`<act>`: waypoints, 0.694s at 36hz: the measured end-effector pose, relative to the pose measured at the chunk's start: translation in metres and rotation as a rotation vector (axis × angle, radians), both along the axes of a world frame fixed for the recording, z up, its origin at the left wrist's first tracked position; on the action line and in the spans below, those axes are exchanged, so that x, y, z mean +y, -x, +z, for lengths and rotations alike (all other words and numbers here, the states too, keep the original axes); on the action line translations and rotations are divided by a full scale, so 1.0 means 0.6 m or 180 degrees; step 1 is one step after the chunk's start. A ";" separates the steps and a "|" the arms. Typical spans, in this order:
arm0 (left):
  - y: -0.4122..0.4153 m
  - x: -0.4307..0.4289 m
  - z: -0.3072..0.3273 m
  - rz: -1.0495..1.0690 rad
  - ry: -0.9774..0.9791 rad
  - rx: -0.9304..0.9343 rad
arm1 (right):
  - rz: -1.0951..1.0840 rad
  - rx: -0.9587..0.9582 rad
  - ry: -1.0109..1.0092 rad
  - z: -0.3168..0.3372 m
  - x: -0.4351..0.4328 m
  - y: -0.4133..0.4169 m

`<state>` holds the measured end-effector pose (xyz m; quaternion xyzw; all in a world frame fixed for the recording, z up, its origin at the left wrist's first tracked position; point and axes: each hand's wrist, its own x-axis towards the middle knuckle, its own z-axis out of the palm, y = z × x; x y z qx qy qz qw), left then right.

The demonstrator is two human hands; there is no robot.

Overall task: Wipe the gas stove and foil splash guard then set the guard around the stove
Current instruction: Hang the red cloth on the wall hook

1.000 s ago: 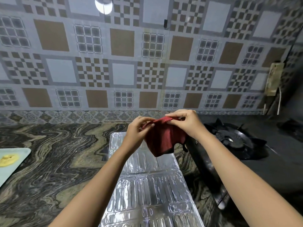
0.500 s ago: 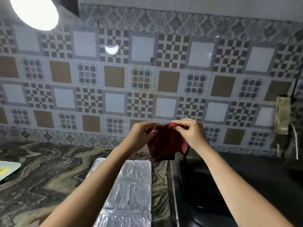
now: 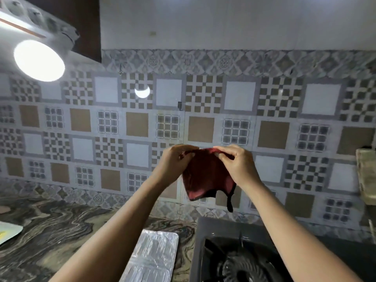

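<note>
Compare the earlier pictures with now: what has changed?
The view tilted up; the left hand and right hand raised the red cloth from over the foil guard to before the wall tiles. Unchanged: both pinch its top edge; the guard lies flat beside the stove.

left hand [image 3: 173, 165] + right hand [image 3: 239, 165] pinch red cloth [image 3: 205, 178]; foil guard [image 3: 152, 257] flat beside stove [image 3: 234, 259]

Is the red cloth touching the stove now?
Apart. The head view shows the red cloth held high, with wall tiles visible between its dangling strap and the stove.
</note>
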<state>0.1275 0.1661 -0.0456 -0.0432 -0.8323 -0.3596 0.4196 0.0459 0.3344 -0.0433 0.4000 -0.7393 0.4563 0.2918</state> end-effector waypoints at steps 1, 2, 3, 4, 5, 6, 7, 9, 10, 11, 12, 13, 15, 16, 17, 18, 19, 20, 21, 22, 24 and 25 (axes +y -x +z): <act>0.007 -0.003 0.009 0.0053 0.0075 0.0044 | 0.0000 0.0055 0.0029 0.008 -0.004 0.009; 0.013 -0.007 0.018 0.0099 0.0156 0.0084 | -0.0006 0.0111 0.0048 0.016 -0.009 0.017; 0.020 -0.013 0.026 0.0127 0.0212 0.0114 | -0.0010 0.0157 0.0061 0.024 -0.015 0.026; 0.027 -0.018 0.034 0.0142 0.0235 0.0127 | -0.0004 0.0185 0.0066 0.031 -0.022 0.035; 0.033 -0.025 0.041 0.0162 0.0246 0.0131 | 0.0005 0.0217 0.0066 0.038 -0.030 0.043; 0.040 -0.032 0.047 0.0182 0.0257 0.0150 | 0.0011 0.0253 0.0074 0.044 -0.039 0.052; 0.048 -0.040 0.052 0.0203 0.0270 0.0180 | 0.0012 0.0297 0.0093 0.051 -0.049 0.061; 0.065 -0.057 0.063 0.0224 0.0264 0.0235 | -0.0008 0.0383 0.0117 0.064 -0.070 0.079; 0.074 -0.066 0.069 0.0232 0.0246 0.0252 | -0.0023 0.0420 0.0116 0.070 -0.080 0.088; 0.084 -0.076 0.074 0.0238 0.0230 0.0260 | -0.0035 0.0437 0.0115 0.076 -0.091 0.098; 0.094 -0.086 0.079 0.0242 0.0220 0.0255 | -0.0044 0.0436 0.0118 0.082 -0.103 0.108; 0.104 -0.097 0.084 0.0250 0.0226 0.0238 | -0.0049 0.0423 0.0123 0.088 -0.115 0.119; 0.125 -0.119 0.096 0.0281 0.0289 0.0198 | -0.0062 0.0411 0.0095 0.101 -0.140 0.144; 0.136 -0.131 0.102 0.0300 0.0329 0.0179 | -0.0072 0.0423 0.0059 0.108 -0.153 0.156; 0.147 -0.144 0.109 0.0314 0.0367 0.0154 | -0.0082 0.0439 0.0029 0.115 -0.167 0.169; 0.158 -0.156 0.117 0.0337 0.0405 0.0125 | -0.0092 0.0452 0.0015 0.123 -0.181 0.182; 0.170 -0.168 0.125 0.0366 0.0440 0.0105 | -0.0098 0.0468 0.0023 0.131 -0.194 0.195; 0.182 -0.180 0.133 0.0396 0.0464 0.0104 | -0.0101 0.0483 0.0044 0.139 -0.208 0.208; 0.196 -0.193 0.140 0.0428 0.0483 0.0118 | -0.0095 0.0490 0.0071 0.147 -0.222 0.221; 0.209 -0.205 0.147 0.0465 0.0502 0.0139 | -0.0090 0.0494 0.0098 0.154 -0.236 0.233; 0.237 -0.229 0.160 0.0544 0.0518 0.0178 | -0.0089 0.0515 0.0172 0.169 -0.267 0.259; 0.252 -0.240 0.166 0.0577 0.0503 0.0221 | -0.0107 0.0534 0.0224 0.176 -0.282 0.272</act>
